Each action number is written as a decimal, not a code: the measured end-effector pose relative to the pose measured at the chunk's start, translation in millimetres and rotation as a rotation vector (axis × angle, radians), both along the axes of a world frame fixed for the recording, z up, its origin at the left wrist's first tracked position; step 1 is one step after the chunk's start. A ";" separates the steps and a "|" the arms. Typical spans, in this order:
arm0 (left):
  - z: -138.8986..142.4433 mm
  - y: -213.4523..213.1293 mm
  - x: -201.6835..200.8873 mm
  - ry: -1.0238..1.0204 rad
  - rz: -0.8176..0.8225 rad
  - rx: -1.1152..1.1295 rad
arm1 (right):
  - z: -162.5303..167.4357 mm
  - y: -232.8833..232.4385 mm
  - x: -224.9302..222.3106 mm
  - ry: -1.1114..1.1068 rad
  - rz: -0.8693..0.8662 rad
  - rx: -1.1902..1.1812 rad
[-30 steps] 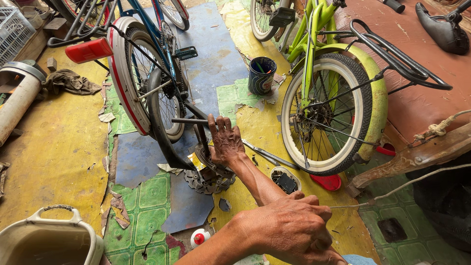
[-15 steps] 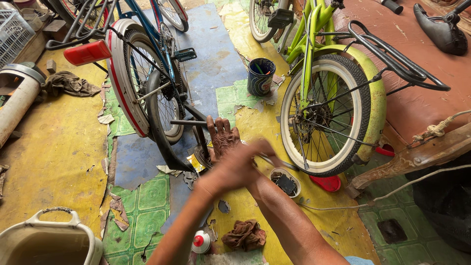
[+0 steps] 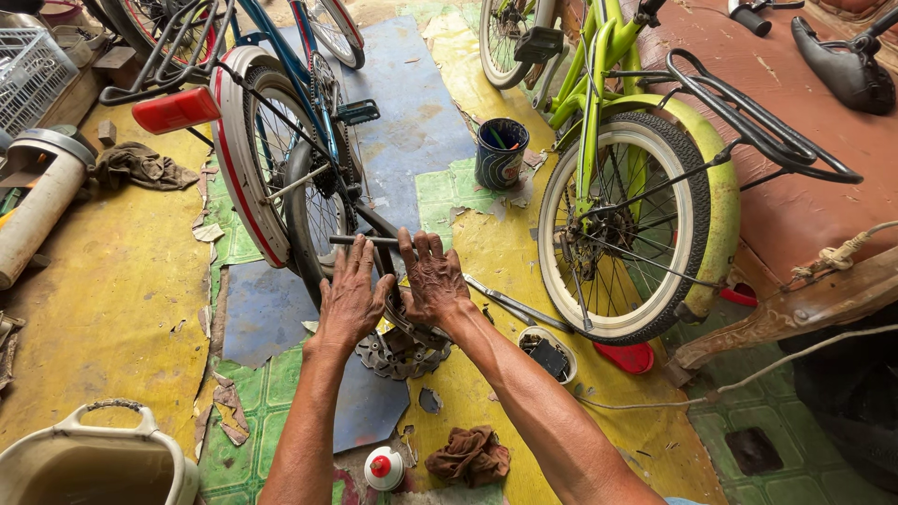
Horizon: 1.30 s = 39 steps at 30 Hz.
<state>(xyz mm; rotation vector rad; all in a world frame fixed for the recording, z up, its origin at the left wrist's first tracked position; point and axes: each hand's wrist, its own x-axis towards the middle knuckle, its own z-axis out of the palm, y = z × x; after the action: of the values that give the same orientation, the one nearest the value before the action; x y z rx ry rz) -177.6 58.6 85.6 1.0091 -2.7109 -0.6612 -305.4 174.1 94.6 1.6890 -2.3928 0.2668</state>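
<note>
Both my hands rest on the lower frame of an upside-down blue bicycle (image 3: 309,140) in the middle of the view. My left hand (image 3: 351,299) lies over a dark frame tube beside the rear wheel (image 3: 257,178), fingers spread and pressing down. Close to its right, my right hand (image 3: 432,281) grips the frame near the chain and the toothed chainring (image 3: 402,351) just below. The fingertips of both hands reach a short horizontal metal rod (image 3: 360,240). Whether either hand fully closes around a part is hidden.
A green bicycle (image 3: 636,187) stands to the right. A dark cup of tools (image 3: 500,152), a long metal tool (image 3: 519,306), a small round tin (image 3: 547,353), a brown rag (image 3: 470,456), a white bottle with a red cap (image 3: 383,468) and a white bucket (image 3: 94,458) lie around.
My left hand came up from the bottom of the view and settled on the bicycle frame beside my right hand. The brown rag now lies on the floor.
</note>
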 end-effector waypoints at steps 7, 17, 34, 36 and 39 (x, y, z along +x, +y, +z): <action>-5.8 -3.4 6.6 0.035 0.009 -0.030 | -1.2 -0.5 -1.6 0.021 0.007 -0.009; -3.6 -9.4 7.1 -0.052 0.018 -0.047 | -3.9 -1.7 -2.3 0.022 0.007 0.003; 14.3 -3.8 15.2 -0.001 0.023 0.056 | -0.3 0.0 -1.0 0.029 0.011 -0.016; 16.8 -2.4 15.7 0.010 0.015 0.044 | -0.6 -0.5 -1.0 0.024 0.008 -0.013; 18.3 -2.0 16.1 0.026 0.011 0.039 | -1.0 -1.0 -1.2 0.026 0.009 -0.018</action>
<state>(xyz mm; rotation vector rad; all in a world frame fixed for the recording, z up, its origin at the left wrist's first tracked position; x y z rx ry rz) -161.5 56.6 103.9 1.0166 -2.6777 -0.7223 -306.7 173.0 93.6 1.6855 -2.3583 0.2652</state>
